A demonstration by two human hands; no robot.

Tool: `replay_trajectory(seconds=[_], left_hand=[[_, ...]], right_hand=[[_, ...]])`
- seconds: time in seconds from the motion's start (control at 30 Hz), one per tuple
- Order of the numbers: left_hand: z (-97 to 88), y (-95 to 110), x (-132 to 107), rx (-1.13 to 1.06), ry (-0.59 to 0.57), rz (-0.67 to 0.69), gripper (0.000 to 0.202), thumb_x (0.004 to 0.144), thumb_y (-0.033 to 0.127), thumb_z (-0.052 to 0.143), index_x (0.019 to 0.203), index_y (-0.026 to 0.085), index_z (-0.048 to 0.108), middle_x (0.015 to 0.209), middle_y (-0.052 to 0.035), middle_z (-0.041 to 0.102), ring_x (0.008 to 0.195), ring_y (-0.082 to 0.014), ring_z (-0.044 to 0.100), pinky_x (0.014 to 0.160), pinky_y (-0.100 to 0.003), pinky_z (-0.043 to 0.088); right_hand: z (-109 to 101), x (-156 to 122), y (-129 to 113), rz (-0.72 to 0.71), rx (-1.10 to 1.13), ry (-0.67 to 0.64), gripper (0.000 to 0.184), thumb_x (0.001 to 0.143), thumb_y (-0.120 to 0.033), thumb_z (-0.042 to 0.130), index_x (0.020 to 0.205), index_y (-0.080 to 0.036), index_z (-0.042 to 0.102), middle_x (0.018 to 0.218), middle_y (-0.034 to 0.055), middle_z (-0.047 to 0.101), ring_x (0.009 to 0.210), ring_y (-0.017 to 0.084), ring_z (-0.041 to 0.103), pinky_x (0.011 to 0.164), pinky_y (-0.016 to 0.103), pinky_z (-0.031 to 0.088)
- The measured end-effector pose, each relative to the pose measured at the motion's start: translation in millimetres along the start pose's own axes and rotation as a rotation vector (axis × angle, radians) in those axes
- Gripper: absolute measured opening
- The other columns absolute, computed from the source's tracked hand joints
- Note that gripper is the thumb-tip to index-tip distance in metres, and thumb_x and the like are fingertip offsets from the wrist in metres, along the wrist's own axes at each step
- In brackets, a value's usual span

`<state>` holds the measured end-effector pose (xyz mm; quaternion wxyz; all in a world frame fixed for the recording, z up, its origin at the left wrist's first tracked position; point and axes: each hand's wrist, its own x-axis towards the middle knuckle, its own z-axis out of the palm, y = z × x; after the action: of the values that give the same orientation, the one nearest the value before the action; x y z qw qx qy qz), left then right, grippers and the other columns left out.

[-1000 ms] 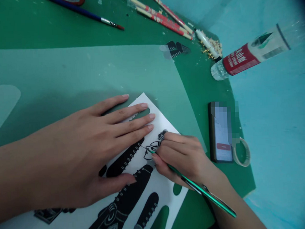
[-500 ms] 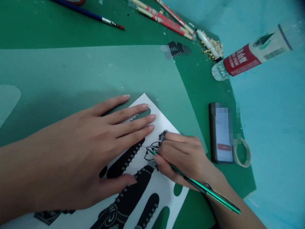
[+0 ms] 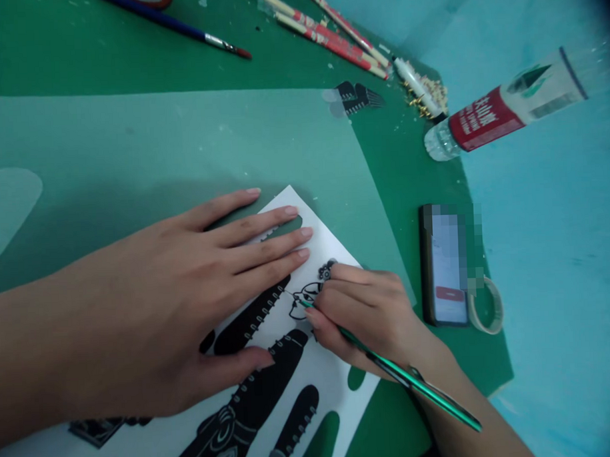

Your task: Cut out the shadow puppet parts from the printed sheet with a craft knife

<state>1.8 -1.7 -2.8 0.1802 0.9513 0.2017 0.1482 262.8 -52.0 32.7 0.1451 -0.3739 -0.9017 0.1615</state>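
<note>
My left hand (image 3: 187,306) lies flat with fingers stretched out, pressing down a white sheet (image 3: 315,371) printed with black shapes. My right hand (image 3: 368,316) is closed round a thin green-handled craft knife (image 3: 415,384). Its tip touches a small black printed figure (image 3: 302,298) near the sheet's upper corner, just below my left fingertips. The sheet rests on a pale translucent sheet (image 3: 182,146) over a green cutting mat (image 3: 413,178).
A phone (image 3: 444,267) and a tape roll (image 3: 488,305) lie right of my right hand. A plastic bottle (image 3: 501,108) lies at the upper right. Paintbrushes (image 3: 178,26), red-patterned sticks (image 3: 328,34), small gold bits (image 3: 427,91) and a black cut-out (image 3: 355,97) sit along the top.
The knife handle has swung slightly to the right and its tip has crept along the figure. My left hand has stayed put.
</note>
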Motion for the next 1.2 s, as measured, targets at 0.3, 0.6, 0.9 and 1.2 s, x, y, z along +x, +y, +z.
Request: replay_trajectory(seconds=[0.3, 0.6, 0.9, 1.2], left_hand=[[-0.1, 0.5, -0.8, 0.026, 0.001, 0.0, 0.089, 0.1, 0.071, 0.051, 0.173, 0.03, 0.024, 0.177, 0.0046, 0.034, 0.167, -0.0238, 0.025, 0.14, -0.038, 0.001], [1.1, 0.6, -0.4, 0.001, -0.002, -0.023, 0.09, 0.1, 0.073, 0.05, 0.174, 0.031, 0.021, 0.175, 0.0056, 0.036, 0.166, -0.0261, 0.028, 0.142, -0.042, 0.006], [-0.4, 0.3, -0.2, 0.019, -0.012, 0.002, 0.09, 0.101, 0.071, 0.051, 0.174, 0.026, 0.024, 0.177, 0.0025, 0.033, 0.167, -0.0249, 0.024, 0.141, -0.039, 0.0], [-1.3, 0.3, -0.1, 0.031, 0.005, 0.014, 0.088, 0.1, 0.071, 0.052, 0.172, 0.025, 0.031, 0.176, 0.0015, 0.036, 0.167, -0.0248, 0.025, 0.14, -0.037, 0.0]], right_hand=[[-3.0, -0.3, -1.6, 0.014, 0.024, -0.018, 0.04, 0.109, -0.017, 0.051, 0.07, -0.023, 0.05, 0.062, -0.0022, 0.051, 0.062, 0.015, 0.043, 0.056, 0.03, 0.033], [7.5, -5.8, 1.7, 0.009, 0.051, 0.065, 0.042, 0.111, -0.02, 0.047, 0.07, -0.023, 0.049, 0.061, -0.0019, 0.048, 0.061, 0.017, 0.039, 0.056, 0.033, 0.029], [5.0, -3.6, 0.7, 0.001, 0.017, 0.045, 0.042, 0.111, -0.02, 0.047, 0.069, -0.022, 0.048, 0.061, -0.0026, 0.048, 0.061, 0.016, 0.04, 0.056, 0.032, 0.032], [-0.7, -0.1, -2.2, 0.009, 0.022, -0.007, 0.04, 0.109, -0.016, 0.052, 0.069, -0.022, 0.049, 0.062, -0.002, 0.048, 0.062, 0.016, 0.041, 0.056, 0.032, 0.032]])
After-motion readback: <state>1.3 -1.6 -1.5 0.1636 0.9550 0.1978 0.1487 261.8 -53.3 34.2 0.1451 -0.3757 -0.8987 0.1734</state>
